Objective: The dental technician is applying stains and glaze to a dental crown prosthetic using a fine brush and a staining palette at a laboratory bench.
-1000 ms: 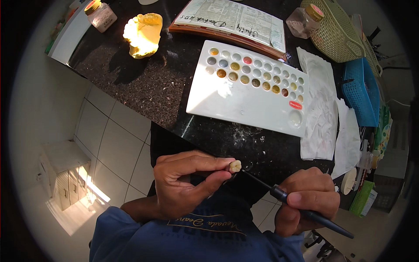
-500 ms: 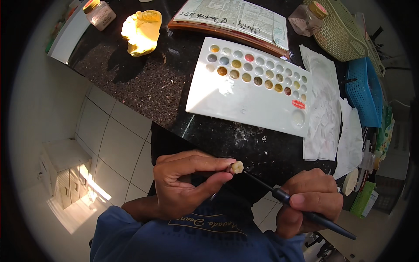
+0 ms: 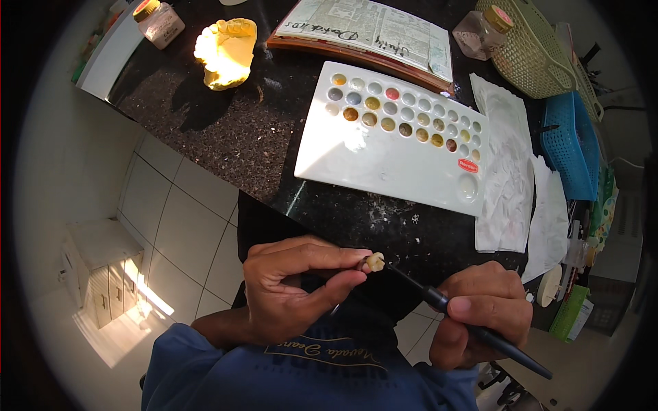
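Note:
My left hand (image 3: 291, 284) is closed, with the thumb and index finger pinching a small cream-yellow tooth crown (image 3: 375, 262) just past the fingertips. Something thin and metallic peeks out under that hand, mostly hidden. A slim dark-handled brush (image 3: 434, 298) sits in the closed fingers of my right hand (image 3: 483, 312), slanting down to the right. Its fine tip reaches the crown's upper right side and appears to touch it. Beyond both hands lies a white palette (image 3: 391, 175) with rows of small wells holding yellow, brown, red, grey and whitish colours.
Crumpled white tissue (image 3: 504, 205) lies right of the palette, beside a blue basket (image 3: 570, 147) and a beige basket (image 3: 531, 51). A yellow dental cast (image 3: 226, 55), a thick book (image 3: 363, 34) and capped jars (image 3: 161, 26) stand farther back. The dark counter's edge (image 3: 205, 171) runs along the left.
The brush tip has come onto the crown, and my right hand has shifted slightly left. The crown is turned a little; my left hand stays nearly where it was.

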{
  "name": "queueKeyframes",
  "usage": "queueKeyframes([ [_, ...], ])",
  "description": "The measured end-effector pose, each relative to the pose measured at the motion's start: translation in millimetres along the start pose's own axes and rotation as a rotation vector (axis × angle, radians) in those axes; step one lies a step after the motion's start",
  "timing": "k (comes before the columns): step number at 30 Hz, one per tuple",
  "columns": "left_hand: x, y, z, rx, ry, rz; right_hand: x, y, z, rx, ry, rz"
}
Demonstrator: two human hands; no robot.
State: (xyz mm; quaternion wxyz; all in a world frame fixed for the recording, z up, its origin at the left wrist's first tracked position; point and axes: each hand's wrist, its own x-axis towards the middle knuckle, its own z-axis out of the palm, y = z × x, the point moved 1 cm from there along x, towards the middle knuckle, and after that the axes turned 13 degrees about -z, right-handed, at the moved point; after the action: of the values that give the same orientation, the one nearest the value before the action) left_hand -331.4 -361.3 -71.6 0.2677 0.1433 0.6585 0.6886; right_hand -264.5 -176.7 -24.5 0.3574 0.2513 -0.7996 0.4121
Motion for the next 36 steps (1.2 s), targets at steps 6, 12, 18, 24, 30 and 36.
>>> queueKeyframes([
  [6, 0, -1, 0, -0.010, 0.000, 0.011, -5, -6, -3, 0.052, 0.161, 0.090],
  [12, 0, 0, 2, -0.029, 0.000, -0.019, -1, 0, -2, 0.021, 0.001, 0.015],
  [18, 1, -3, 1, -0.058, 0.007, 0.015, -3, -6, -9, -0.122, 0.164, 0.027],
  [24, -1, -5, 1, -0.099, 0.017, -0.014, -6, -6, -31, -0.523, 0.238, 0.158],
  [30, 0, -6, -1, -0.098, 0.010, -0.020, -4, 2, -23, -0.506, 0.217, 0.281],
  [36, 1, -5, -1, -0.101, -0.008, -0.014, -2, 4, -24, -0.491, 0.196, 0.295],
])
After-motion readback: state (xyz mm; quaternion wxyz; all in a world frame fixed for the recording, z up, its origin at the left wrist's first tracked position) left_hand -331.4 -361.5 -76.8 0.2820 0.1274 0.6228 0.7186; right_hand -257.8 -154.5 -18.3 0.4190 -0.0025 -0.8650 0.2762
